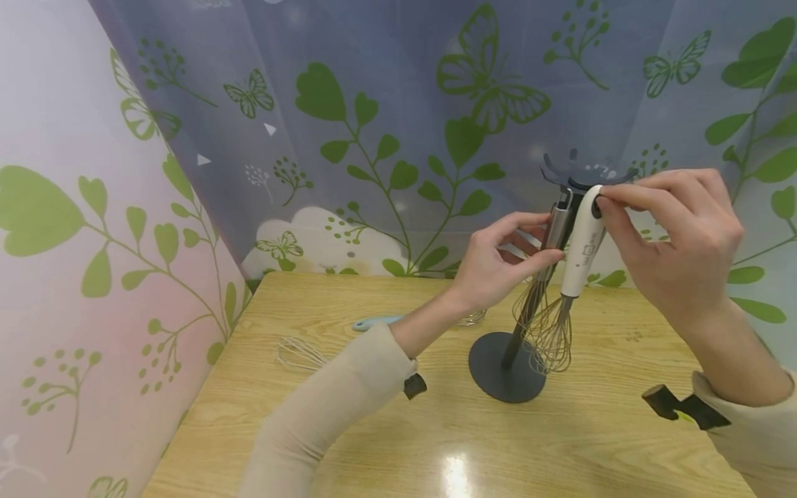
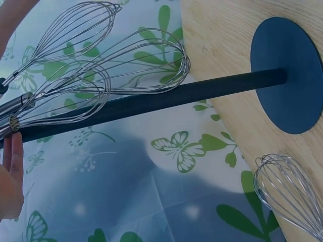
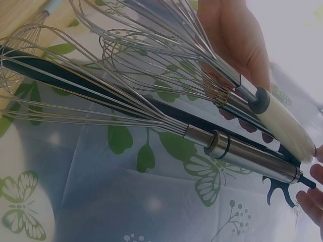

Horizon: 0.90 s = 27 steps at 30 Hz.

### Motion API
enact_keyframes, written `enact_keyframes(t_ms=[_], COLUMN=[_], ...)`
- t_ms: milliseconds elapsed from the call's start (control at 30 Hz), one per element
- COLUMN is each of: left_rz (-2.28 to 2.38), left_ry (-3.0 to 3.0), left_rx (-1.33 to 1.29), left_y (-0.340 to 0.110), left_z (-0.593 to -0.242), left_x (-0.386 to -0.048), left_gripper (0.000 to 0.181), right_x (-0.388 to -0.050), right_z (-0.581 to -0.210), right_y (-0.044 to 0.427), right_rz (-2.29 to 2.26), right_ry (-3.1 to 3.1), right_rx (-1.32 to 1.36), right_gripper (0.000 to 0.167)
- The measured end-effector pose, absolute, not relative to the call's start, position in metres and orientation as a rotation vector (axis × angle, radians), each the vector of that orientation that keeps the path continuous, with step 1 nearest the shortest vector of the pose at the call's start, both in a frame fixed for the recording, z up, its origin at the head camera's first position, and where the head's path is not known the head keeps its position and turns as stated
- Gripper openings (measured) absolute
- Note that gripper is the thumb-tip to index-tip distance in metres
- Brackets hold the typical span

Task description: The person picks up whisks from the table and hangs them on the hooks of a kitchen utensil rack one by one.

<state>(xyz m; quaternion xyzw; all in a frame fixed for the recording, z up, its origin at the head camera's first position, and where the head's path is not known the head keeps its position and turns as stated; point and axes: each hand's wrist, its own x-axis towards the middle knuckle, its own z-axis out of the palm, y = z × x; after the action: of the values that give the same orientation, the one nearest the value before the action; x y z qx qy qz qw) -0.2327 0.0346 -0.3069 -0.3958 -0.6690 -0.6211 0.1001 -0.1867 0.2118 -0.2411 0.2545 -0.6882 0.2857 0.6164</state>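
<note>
A dark stand point(image 1: 507, 366) with a round base and hooked top stands upright. My right hand point(image 1: 685, 235) pinches the upper end of a white-handled whisk point(image 1: 580, 256) beside the hooks, its wires hanging down. My left hand point(image 1: 498, 259) holds a metal-handled whisk point(image 1: 554, 232) against the pole between thumb and fingers. In the right wrist view, another steel-handled whisk point(image 3: 257, 160) lies along the pole, with the white handle point(image 3: 287, 123) near it. The left wrist view shows several wire heads point(image 2: 151, 60) and the left fingers point(image 2: 16, 156) under a handle. Whether the white whisk's loop is on a hook, I cannot tell.
On the wooden table point(image 1: 405, 429), a pale wire whisk point(image 1: 301, 353) lies to the left, partly behind my left sleeve. A light blue handle point(image 1: 376, 322) and another wire head point(image 1: 473, 318) show beyond my left forearm. A patterned cloth point(image 1: 373, 173) hangs behind the table.
</note>
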Motion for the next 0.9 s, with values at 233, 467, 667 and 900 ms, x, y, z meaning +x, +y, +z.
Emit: enact_keyframes(t_ms=[233, 467, 667, 900], left_rz=[-1.82, -1.826, -1.817, -1.828], left_ry=[-2.001, -1.991, -1.983, -1.931], left_rx=[-1.153, -1.125, -1.118, -1.09], left_y=[0.035, 0.0331, 0.0325, 0.0278], left_z=[-0.307, -0.3076, -0.3109, -0.3146], left_x=[-0.2319, -0.2314, -0.232, -0.2315], left_gripper=[0.045, 0.045, 0.043, 0.038], right_x=[-0.1863, -0.1861, -0.1859, -0.1858], right_z=[-0.2408, -0.2404, -0.2408, -0.2408], right_y=[0.2117, 0.2113, 0.2121, 0.2129], right_rz=[0.656, 0.656, 0.65, 0.637], right_ry=[-1.594, -1.594, -1.598, -1.602], right_rx=[0.591, 0.594, 0.595, 0.594], right_gripper=[0.007, 0.007, 0.008, 0.008])
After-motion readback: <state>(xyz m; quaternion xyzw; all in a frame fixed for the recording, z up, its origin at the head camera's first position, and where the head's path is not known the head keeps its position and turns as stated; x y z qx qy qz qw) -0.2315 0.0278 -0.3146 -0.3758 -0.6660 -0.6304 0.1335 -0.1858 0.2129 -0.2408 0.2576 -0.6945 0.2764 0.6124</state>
